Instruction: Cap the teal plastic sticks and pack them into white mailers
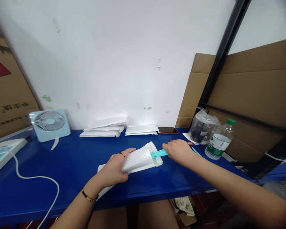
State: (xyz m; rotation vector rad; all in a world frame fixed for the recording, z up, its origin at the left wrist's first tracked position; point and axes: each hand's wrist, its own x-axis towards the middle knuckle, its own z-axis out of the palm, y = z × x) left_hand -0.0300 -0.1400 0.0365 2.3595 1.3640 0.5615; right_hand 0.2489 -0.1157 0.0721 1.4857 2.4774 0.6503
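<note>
My left hand is wrapped round a white padded envelope, which lies tilted above the blue table with its open end toward the right. My right hand is closed on a bundle of thin turquoise strips. The left ends of the strips are inside the envelope's mouth, and their right ends stick out behind my fist. Part of a white piece shows below my left wrist. What exactly the strips are is too small to tell.
Stacks of white envelopes and a phone lie along the wall. A light blue fan and a power strip with a white cable are at left. At right stand a bagged dark cup and a bottle.
</note>
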